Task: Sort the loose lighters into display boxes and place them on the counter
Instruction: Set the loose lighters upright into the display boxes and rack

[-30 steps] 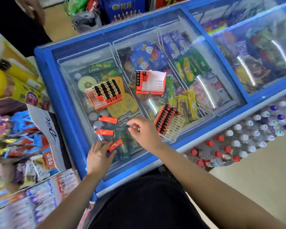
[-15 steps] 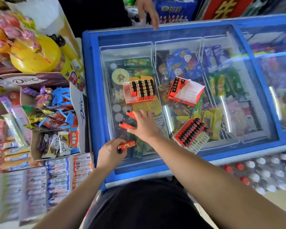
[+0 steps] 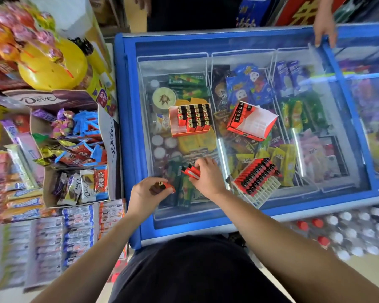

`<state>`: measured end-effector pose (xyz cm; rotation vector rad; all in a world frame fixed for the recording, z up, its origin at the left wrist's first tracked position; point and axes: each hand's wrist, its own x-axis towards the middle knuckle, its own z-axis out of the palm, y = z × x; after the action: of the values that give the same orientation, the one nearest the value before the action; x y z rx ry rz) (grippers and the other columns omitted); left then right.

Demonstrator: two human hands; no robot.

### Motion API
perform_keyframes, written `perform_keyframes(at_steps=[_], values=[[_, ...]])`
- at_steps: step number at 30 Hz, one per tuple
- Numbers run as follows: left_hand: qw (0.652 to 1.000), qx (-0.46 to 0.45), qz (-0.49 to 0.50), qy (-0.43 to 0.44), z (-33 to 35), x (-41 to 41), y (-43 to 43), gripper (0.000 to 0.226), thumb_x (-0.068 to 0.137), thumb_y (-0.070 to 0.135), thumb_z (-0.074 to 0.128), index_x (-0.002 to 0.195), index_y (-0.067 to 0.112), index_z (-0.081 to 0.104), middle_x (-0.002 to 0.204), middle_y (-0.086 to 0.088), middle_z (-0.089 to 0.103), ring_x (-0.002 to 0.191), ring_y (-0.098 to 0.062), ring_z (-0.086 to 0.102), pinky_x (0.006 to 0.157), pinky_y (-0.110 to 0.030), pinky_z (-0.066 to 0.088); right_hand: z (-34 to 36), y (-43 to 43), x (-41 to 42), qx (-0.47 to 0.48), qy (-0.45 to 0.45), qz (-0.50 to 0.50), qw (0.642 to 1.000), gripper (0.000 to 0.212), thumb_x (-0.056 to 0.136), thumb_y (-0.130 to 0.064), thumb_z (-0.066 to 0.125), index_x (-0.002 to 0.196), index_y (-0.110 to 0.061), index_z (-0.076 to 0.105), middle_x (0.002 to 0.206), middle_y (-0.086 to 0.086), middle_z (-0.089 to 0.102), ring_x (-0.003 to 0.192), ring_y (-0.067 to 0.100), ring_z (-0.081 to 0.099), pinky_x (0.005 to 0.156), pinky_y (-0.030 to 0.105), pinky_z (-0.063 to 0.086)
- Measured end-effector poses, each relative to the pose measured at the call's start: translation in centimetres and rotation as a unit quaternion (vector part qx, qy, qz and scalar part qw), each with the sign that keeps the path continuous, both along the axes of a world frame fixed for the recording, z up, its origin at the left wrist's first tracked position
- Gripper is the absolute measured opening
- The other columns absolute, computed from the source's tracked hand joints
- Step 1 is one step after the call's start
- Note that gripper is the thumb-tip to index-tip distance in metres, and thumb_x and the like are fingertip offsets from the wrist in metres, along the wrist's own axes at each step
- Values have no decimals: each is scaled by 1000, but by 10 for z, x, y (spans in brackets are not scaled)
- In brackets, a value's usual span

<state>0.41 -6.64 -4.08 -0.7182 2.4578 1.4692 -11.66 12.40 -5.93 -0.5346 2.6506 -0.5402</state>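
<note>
My left hand [image 3: 148, 193] grips one red lighter [image 3: 166, 186] just above the freezer's glass lid [image 3: 245, 60]. My right hand [image 3: 207, 179] is closed over a couple of red lighters [image 3: 191, 171] near the lid's front left. A red display box [image 3: 189, 119] nearly full of black-topped lighters stands behind them. A second red box [image 3: 253, 120] holds one row and is mostly white inside. To the right of my right hand a white tray [image 3: 257, 183] lies tilted with rows of red lighters.
The blue freezer frame [image 3: 120, 127] borders a snack shelf on the left with a Dove chocolate box [image 3: 74, 149] and a yellow lollipop stand [image 3: 50, 64]. Another person's hand [image 3: 325, 29] rests on the far freezer edge. Bottled water [image 3: 348, 235] sits at the floor right.
My right hand reached left and gathered the loose lighters off the glass, then drew them toward me. My left hand lifted its lighter. The view shifted so the freezer sits further right.
</note>
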Motion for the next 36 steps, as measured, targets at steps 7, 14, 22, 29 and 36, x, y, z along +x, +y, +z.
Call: perform_keyframes(at_steps=[7, 14, 22, 29, 36], values=[[999, 13, -31, 19, 1, -2, 9, 34, 85, 22, 79, 114, 36, 70, 92, 15, 64, 79, -1, 61, 72, -9, 45, -6, 32, 25, -41, -53, -63, 996, 40, 80, -20, 81, 113, -9, 62, 109, 5, 65, 100, 20, 60, 87, 26, 49], [996, 30, -78, 5, 2, -4, 14, 32, 90, 21, 72, 117, 37, 68, 95, 10, 65, 77, -10, 62, 72, -15, 49, 0, 43, 44, -118, -148, -153, 970, 41, 80, -26, 81, 114, -11, 63, 102, -1, 69, 88, 18, 66, 83, 31, 53], [992, 39, -116, 0, 15, -9, 32, 21, 91, 10, 66, 100, 29, 63, 73, 9, 61, 60, -5, 50, 60, -19, 42, 25, 64, 69, -266, -279, -255, 887, 29, 91, -17, 68, 117, -18, 54, 97, 7, 67, 85, 25, 67, 72, 37, 55], [993, 50, -105, 8, 35, -23, 43, 19, 80, 30, 84, 90, 27, 67, 73, 6, 70, 62, -7, 63, 61, -20, 51, 41, 74, 75, -343, -315, -301, 832, 24, 95, -15, 64, 118, -18, 57, 77, 3, 58, 61, 13, 53, 53, 25, 40], [996, 69, -55, 13, 45, -38, 35, 25, 75, 23, 87, 96, 23, 73, 77, 1, 75, 70, -18, 73, 76, -34, 62, 53, 66, 54, -333, -305, -282, 846, 39, 94, -16, 68, 129, -11, 53, 89, 2, 65, 65, 11, 62, 61, 25, 49]])
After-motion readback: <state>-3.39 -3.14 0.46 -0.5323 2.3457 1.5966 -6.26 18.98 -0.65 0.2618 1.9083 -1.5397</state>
